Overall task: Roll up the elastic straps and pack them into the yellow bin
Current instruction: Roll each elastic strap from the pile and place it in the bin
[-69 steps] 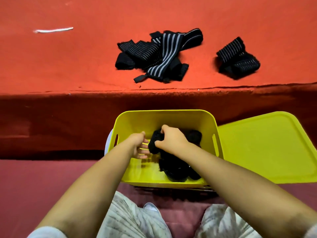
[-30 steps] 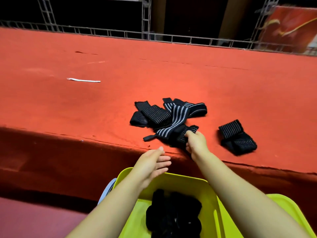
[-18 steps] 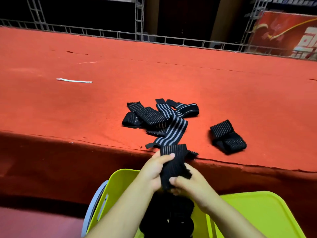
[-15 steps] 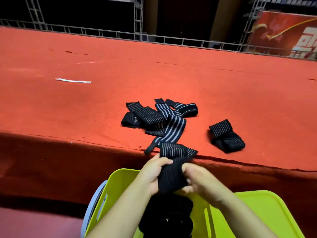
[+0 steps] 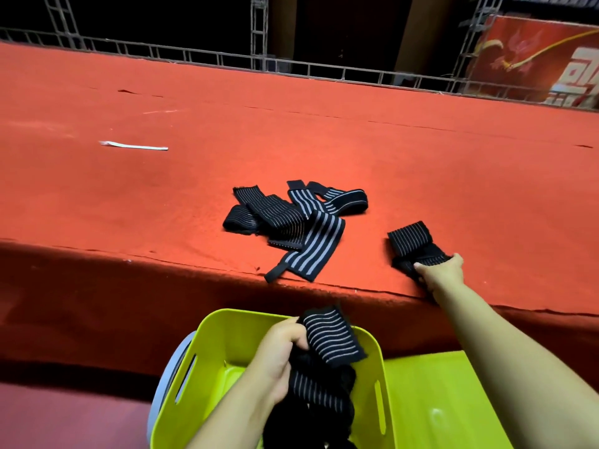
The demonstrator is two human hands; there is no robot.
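1. Over the yellow bin (image 5: 227,345), the left hand (image 5: 278,354) grips a striped black elastic strap (image 5: 330,338); more black straps (image 5: 311,422) lie inside.
2. Right hand (image 5: 440,270) clutches a separate folded strap (image 5: 411,244) near the red carpeted platform's (image 5: 129,196) edge.
3. Between them, a loose strap pile (image 5: 291,218) lies on the platform.
4. Beside the bin rests its yellow lid (image 5: 447,406).

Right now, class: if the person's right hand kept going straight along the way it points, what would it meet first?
The right hand already grips the separate strap; beyond it, probably only bare red carpet, though depth is unclear.
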